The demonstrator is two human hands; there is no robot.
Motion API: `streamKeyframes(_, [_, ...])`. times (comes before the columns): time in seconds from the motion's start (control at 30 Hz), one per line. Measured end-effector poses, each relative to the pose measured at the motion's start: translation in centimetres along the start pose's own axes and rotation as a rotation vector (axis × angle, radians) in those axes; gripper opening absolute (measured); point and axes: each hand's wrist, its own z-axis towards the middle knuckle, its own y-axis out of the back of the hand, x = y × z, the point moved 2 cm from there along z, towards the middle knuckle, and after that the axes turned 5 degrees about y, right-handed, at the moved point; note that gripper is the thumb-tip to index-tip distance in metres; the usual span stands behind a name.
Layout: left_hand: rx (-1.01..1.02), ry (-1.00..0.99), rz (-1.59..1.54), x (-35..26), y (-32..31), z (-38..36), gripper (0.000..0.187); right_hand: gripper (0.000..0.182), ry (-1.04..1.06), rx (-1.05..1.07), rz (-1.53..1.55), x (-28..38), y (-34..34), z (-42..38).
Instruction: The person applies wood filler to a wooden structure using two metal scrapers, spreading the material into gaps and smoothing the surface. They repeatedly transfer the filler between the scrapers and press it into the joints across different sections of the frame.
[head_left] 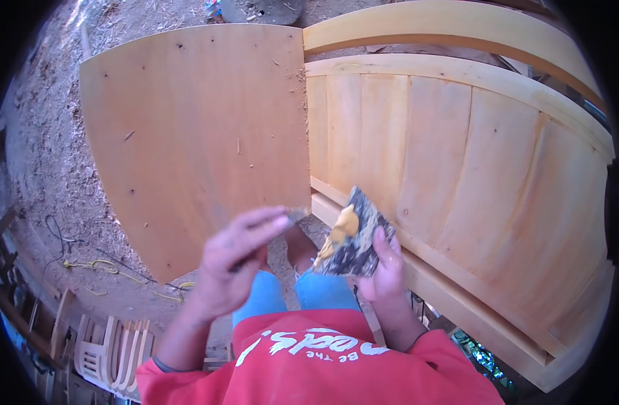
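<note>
My left hand (231, 260) is closed around a small putty knife (298, 214). Its flat end pokes out past the fingertips, while the rest is mostly covered by the hand. In my right hand (386, 270) is a flat putty board (356, 253), roughly triangular and stained dark, with my thumb lying across its top face. A lump of yellow-tan putty (344, 225) sits on this board. The knife's end is a short way left of the board, apart from it. Both hands are in front of my body, above my knees.
A wide wooden panel (201, 148) with small dark holes and shavings lies at the left. At the right is a large framed wooden panel (437, 148) with a curved top rail (451, 20). Yellow cord (107, 268) and curved slatted wooden pieces (113, 354) are at lower left.
</note>
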Motion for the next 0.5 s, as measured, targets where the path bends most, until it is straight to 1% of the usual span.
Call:
streamKeyframes(0.1, [-0.060, -0.140, -0.029, 0.1, -1.2, -2.5, 0.053, 0.037, 0.001, -0.020, 0.051, -0.3, -1.4, 0.9])
streamKeyframes(0.2, [-0.160, -0.222, -0.067, 0.4, -1.9, -3.0, 0.055, 0.035, -0.047, 0.054, 0.082, -0.7, -1.7, 1.3])
streamKeyframes(0.3, [-0.028, -0.167, 0.174, 2.7, -3.7, -3.7, 0.059, 0.035, -0.097, 0.092, 0.179, -0.6, -2.1, 1.4])
streamKeyframes(0.33, [0.022, -0.143, 0.242, 3.3, -4.3, -3.9, 0.061, 0.034, -0.060, 0.102, 0.131, -0.3, -2.4, 1.3])
streamKeyframes(0.37, [0.025, -0.066, 0.194, 4.0, -4.3, -4.2, 0.065, 0.034, -0.016, 0.115, 0.083, 0.2, -2.9, 1.2])
streamKeyframes(0.47, [-0.129, -0.092, 0.238, 1.5, -1.3, -2.8, 0.061, 0.028, 0.125, 0.088, -0.099, 0.7, -2.7, 1.0])
streamKeyframes(0.5, [-0.053, -0.123, 0.430, -0.3, -0.6, -2.1, 0.054, 0.026, 0.155, 0.082, -0.159, 0.6, -2.4, 1.1])
